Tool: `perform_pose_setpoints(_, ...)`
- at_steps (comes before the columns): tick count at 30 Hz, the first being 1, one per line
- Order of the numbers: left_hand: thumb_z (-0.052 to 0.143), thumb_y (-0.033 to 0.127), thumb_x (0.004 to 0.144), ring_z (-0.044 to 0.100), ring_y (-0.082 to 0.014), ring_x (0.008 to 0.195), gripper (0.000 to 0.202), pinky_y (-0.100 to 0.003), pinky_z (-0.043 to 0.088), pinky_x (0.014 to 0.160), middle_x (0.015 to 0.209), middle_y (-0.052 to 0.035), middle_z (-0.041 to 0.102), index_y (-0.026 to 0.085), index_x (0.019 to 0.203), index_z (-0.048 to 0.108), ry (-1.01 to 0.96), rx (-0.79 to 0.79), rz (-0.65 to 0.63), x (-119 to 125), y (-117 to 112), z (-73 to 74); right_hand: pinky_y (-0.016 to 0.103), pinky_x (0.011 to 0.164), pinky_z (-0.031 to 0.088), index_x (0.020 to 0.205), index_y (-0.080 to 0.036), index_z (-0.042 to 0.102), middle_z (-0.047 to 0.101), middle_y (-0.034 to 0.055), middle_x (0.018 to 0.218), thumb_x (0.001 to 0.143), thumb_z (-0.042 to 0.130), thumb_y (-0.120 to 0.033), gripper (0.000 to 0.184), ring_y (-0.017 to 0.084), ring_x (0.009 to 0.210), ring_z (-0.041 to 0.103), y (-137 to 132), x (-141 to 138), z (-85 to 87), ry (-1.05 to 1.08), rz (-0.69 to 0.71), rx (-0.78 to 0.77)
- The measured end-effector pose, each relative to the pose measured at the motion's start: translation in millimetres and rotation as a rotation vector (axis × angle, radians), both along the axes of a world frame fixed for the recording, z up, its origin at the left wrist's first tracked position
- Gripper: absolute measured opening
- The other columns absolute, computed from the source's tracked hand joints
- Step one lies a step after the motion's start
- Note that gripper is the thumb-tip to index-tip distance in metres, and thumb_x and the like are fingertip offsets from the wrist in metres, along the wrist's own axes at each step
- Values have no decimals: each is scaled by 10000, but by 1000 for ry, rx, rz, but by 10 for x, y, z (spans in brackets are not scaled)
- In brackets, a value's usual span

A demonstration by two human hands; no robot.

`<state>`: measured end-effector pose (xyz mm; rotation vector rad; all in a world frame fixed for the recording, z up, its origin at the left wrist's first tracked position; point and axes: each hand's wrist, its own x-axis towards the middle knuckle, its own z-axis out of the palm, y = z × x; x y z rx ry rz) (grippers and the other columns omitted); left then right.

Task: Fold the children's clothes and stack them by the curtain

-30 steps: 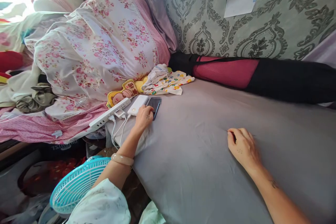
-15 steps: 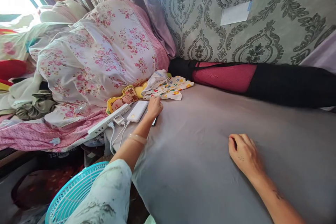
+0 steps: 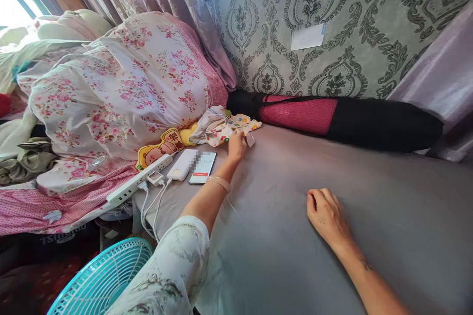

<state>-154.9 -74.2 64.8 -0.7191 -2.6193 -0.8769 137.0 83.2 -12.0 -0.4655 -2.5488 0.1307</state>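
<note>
Away from the phone has gone the left hand, which covered it a second ago; now it reaches past the phone to the printed cloth, and the phone's screen, dark then, is lit. The cloth lies crumpled beyond the phone and slightly to its right, on the grey sheet. The left fingers are at its near edge, seemingly touching it, but I cannot tell whether they have closed on the fabric. Well to the right of the phone rests the right hand, loosely curled, a gap between thumb and forefinger, with nothing visible held. Just left of the phone sits the white power bank, and farther left the power strip.

The step in hand looks like taking hold of the cloth. Drawing it nearer would call for a sure pinch on that edge and a path to the right of the phone, so that trailing fabric does not drag across it. The right hand seems free to help.
</note>
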Motion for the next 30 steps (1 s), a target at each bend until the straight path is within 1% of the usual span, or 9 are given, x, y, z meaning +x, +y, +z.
perform_pose_setpoints(3, 443, 146, 891, 443, -278, 1287, 306, -391, 361, 1061, 1351, -157, 500, 155, 1095, 672, 1, 146, -53, 360, 279, 5, 352, 712, 410, 875, -208, 622, 619, 88, 859, 924, 387, -253, 244, 227, 786, 555, -17, 7, 32, -15, -5, 3)
perform_pose_setpoints(5, 480, 162, 878, 432, -296, 1299, 293, -425, 333, 1086, 1447, -137, 411, 177, 1083, 689, -43, 191, -95, 619, 432, -6, 358, 720, 417, 876, -200, 627, 624, 98, 865, 926, 386, -244, 250, 236, 801, 560, -32, 14, 57, -23, -4, -8)
perform_pose_setpoints(9, 563, 235, 838, 400, -363, 1309, 235, -569, 210, 1109, 1540, -62, 306, 250, 1005, 728, -132, 148, -173, 1124, 669, -32, 364, 757, 431, 901, -194, 639, 636, 107, 880, 918, 391, -233, 252, 245, 835, 580, -43, 19, 74, -13, 6, -76)
perform_pose_setpoints(13, 579, 258, 800, 350, -380, 1336, 199, -601, 121, 1112, 1535, -47, 331, 245, 906, 746, -134, 74, -349, 1554, 799, 1, 363, 768, 456, 908, -185, 634, 664, 107, 878, 890, 400, -271, 250, 241, 832, 607, 17, 5, 77, 126, 11, -346)
perform_pose_setpoints(16, 553, 265, 794, 381, -351, 1313, 197, -577, 146, 1113, 1493, -61, 409, 220, 857, 733, -153, -1, -538, 1818, 809, 42, 365, 738, 479, 933, -166, 635, 687, 118, 866, 868, 427, -360, 291, 239, 780, 627, 123, 17, 144, 338, -119, -575)
perform_pose_setpoints(19, 539, 239, 779, 450, -333, 1238, 181, -571, 170, 1103, 1409, -63, 517, 202, 818, 712, -143, -113, -754, 2033, 779, 41, 370, 731, 494, 956, -154, 636, 696, 135, 892, 843, 465, -417, 333, 235, 758, 638, 255, 67, 273, 536, -254, -666)
perform_pose_setpoints(22, 568, 242, 755, 502, -324, 1150, 144, -544, 229, 1075, 1360, -72, 553, 188, 787, 698, -78, -188, -938, 2215, 758, -6, 356, 732, 510, 970, -154, 632, 700, 134, 916, 843, 493, -438, 341, 225, 767, 655, 355, 133, 414, 613, -242, -721)
perform_pose_setpoints(26, 576, 252, 746, 529, -290, 1025, 134, -460, 324, 1004, 1121, -80, 648, 184, 763, 690, 55, -240, -1120, 2451, 752, -64, 346, 752, 521, 970, -172, 648, 705, 106, 907, 882, 482, -433, 322, 221, 814, 663, 385, 216, 612, 522, -69, -705)
perform_pose_setpoints(30, 584, 266, 739, 527, -278, 971, 133, -429, 354, 956, 971, -88, 656, 182, 725, 686, 174, -323, -1298, 2671, 730, -86, 387, 909, 475, 1097, -212, 661, 671, 85, 1076, 907, 455, -275, 287, 230, 1010, 614, 348, 314, 854, 324, 127, -439)
